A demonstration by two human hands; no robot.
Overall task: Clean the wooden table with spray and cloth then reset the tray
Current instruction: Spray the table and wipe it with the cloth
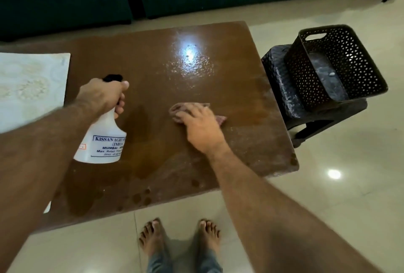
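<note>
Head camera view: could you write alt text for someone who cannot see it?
A person's right hand presses a pinkish cloth flat on a wet brown wooden table, while the left hand holds a white plastic spray bottle by its black trigger. A black perforated plastic basket sits on a dark stool to the right; bare feet show below.

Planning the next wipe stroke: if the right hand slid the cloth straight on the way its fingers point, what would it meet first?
Probably nothing solid. The right hand points up and left, pressing the cloth flat. Ahead lies bare wet table, free to its far edge. The spray bottle sits off to the left.
</note>
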